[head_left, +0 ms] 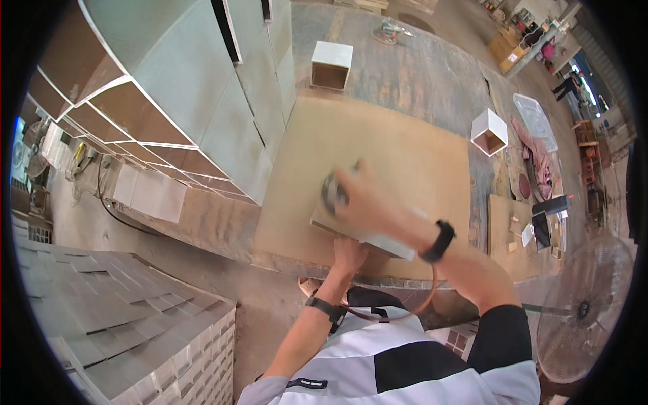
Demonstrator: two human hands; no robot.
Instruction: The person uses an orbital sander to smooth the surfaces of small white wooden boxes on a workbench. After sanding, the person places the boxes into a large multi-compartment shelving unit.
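The right hand [361, 196] gripped a round sander [332, 192] on a flat panel [364, 233] — blurred. The left hand [349, 254] clasped the panel's near edge, steadying it on the tabletop [297, 175].

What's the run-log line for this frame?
right hand: on sander, blurred | left hand: grips grey box near edge | surface: brown board

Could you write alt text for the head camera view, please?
Seen from above, a person's right hand presses a round sanding tool onto a flat board on a brown worktable, while the left hand steadies the board's near edge. Stacked open grey box units stand to the left.
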